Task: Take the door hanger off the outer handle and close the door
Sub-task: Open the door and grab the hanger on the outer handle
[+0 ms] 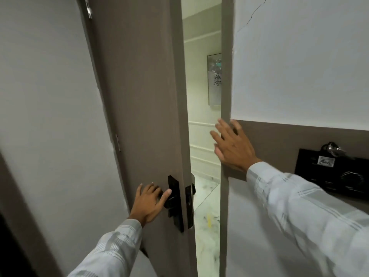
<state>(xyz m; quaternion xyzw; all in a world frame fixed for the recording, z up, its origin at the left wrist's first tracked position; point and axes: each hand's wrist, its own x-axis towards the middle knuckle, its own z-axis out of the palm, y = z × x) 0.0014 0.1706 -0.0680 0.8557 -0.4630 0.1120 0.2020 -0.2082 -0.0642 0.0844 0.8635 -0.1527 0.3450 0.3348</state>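
Observation:
The grey-brown door (139, 96) stands ajar, its edge a narrow gap away from the frame (225, 76). My left hand (148, 204) is wrapped around the black inner handle, which sits on a black lock plate (175, 204). My right hand (231, 146) is spread flat, fingers apart, against the frame's edge and the wall beside it, holding nothing. Only a small dark part of the outer handle (193, 188) shows past the door's edge. No door hanger is in sight.
Through the gap I see a corridor with a marble floor (207, 226), white panelled wall and a framed picture (214, 78). A black panel with keys (331, 170) hangs on the wall to the right. A white wall lies to the left.

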